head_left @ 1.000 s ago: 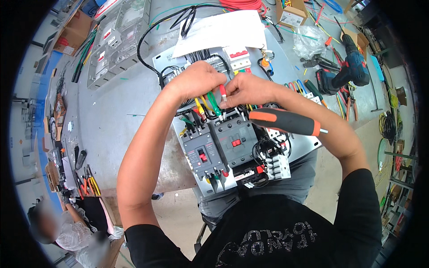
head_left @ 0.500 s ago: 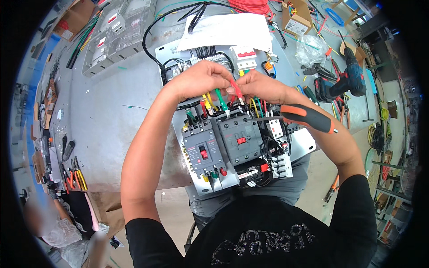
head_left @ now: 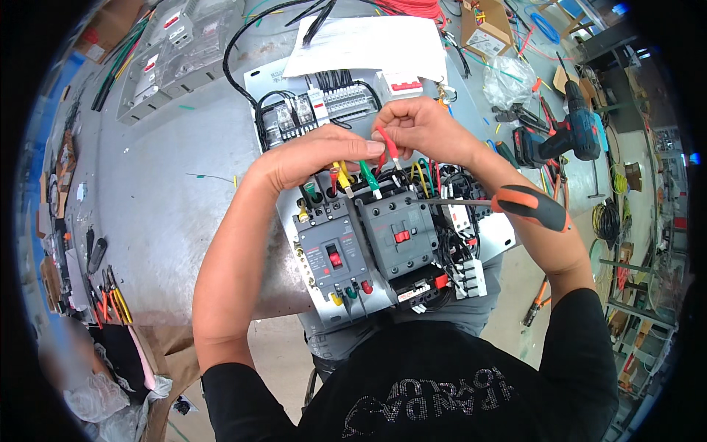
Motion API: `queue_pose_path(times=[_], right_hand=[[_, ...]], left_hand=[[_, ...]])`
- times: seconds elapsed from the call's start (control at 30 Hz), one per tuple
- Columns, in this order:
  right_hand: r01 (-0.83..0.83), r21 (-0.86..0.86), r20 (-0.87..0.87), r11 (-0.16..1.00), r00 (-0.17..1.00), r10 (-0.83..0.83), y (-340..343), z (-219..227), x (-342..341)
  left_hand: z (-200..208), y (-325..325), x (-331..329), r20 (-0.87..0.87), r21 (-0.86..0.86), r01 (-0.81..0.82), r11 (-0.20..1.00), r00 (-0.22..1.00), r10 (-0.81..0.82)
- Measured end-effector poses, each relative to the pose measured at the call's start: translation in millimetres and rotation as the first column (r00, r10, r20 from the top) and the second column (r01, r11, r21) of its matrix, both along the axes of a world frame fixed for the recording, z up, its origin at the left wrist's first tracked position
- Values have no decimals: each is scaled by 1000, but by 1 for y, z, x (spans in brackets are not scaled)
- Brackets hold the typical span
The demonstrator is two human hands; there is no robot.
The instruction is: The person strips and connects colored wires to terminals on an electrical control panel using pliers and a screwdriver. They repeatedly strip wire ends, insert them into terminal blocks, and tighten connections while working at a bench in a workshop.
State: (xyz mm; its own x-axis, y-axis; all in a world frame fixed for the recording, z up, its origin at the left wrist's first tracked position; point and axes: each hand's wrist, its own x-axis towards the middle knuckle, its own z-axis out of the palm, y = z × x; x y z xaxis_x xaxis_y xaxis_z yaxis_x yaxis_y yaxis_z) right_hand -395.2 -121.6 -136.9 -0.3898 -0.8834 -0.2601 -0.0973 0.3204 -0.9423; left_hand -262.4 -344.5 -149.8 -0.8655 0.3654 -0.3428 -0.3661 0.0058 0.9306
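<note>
— Fingers first: what are they doing?

— Both sets meet over the top of the wiring panel [head_left: 501, 239]. The right hand [head_left: 423, 129] pinches a red wire [head_left: 388, 145] between thumb and forefinger; the left hand [head_left: 317, 155] lies across the terminals, fingers pressed together on the yellow and green wire ends, though its palm hides exactly what it grips.

— And nearest the person?

— Nearest is a black shirt, then the panel's lower edge, which hangs over the rim of the grey metal surface [head_left: 169, 221]. On the panel sit a grey breaker [head_left: 331, 254] with a red switch and a dark contactor [head_left: 398, 232] beside it. Small parts at the lower right are tangled in black wire and hard to make out.

— That orange thing?

— A screwdriver [head_left: 526, 208] with an orange and black handle, lying across the right forearm, its shaft pointing towards the contactor. Whether anything holds it, I cannot tell.

— Further out?

— Behind the hands, a row of small terminal blocks [head_left: 346, 103], partly covered by the knuckles, and a white sheet of paper [head_left: 368, 48]. To the right lies a cordless drill [head_left: 567, 136]. At the far left edge, pliers [head_left: 110, 302] are bent by the lens, and someone there is cut off and blurred.
</note>
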Motion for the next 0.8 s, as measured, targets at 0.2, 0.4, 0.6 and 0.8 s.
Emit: queue_pose_path(times=[0.2,0.4,0.6,0.8], right_hand=[[22,48,71,999,997,-25,-3,0,2],[-11,228,263,974,964,-51,-13,0,-8],[-130,343,405,930,914,-22,-17,1,-10],[-128,167,304,978,950,72,1,5,-6]], left_hand=[[2,-1,-1,4,-1,42,999,999,-42],[-7,-7,0,2,42,48,998,999,-48],[-4,-5,-1,32,18,121,992,992,-121],[9,1,4,13,-40,121,992,993,-121]])
